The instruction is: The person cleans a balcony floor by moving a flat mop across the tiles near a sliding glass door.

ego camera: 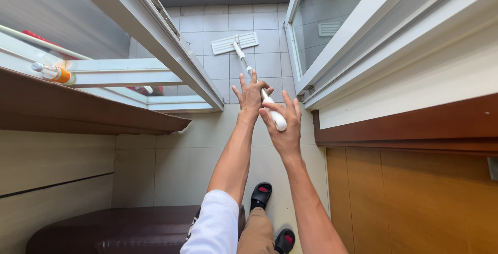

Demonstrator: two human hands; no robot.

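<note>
A white flat mop stands on the tiled balcony floor, its rectangular pad lying flat and its long white handle slanting back toward me. My left hand grips the handle partway down, with some fingers spread. My right hand holds the rounded top end of the handle, fingers loosely wrapped around it. Both arms reach forward through an open sliding doorway.
White sliding door frames flank the opening on both sides, with a glass pane on the right. A brown ledge carries a small bottle at left. A dark brown seat sits at lower left. My sandalled feet stand on beige tiles.
</note>
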